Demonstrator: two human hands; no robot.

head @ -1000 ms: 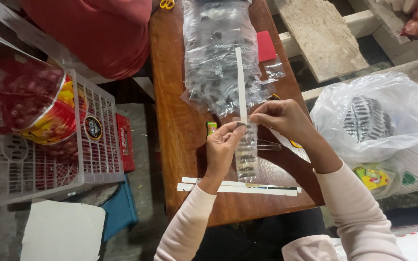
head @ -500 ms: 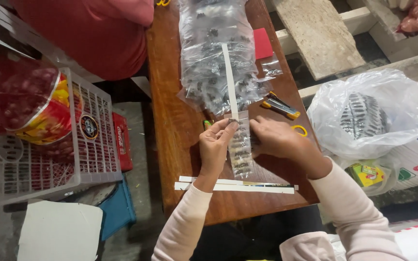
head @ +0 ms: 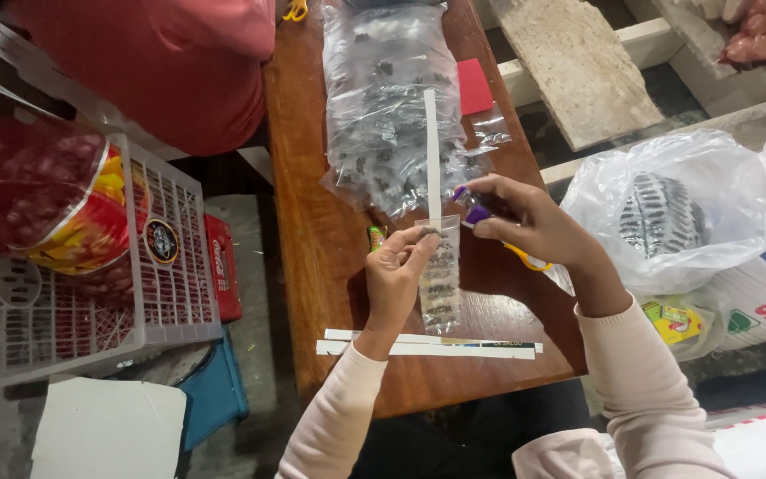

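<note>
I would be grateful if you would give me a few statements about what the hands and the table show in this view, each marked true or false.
1. The left hand pinches the top of a small clear packet filled with dark bits. True.
2. A white paper strip stands up from the packet's top. True.
3. The right hand is empty. False: it holds a purple-tipped tool with a yellow part showing below the hand.
4. The wooden table is bare apart from the packet. False: a large clear bag of dark bits and flat white strips lie on it.
5. A white plastic basket sits left of the table. True.
</note>
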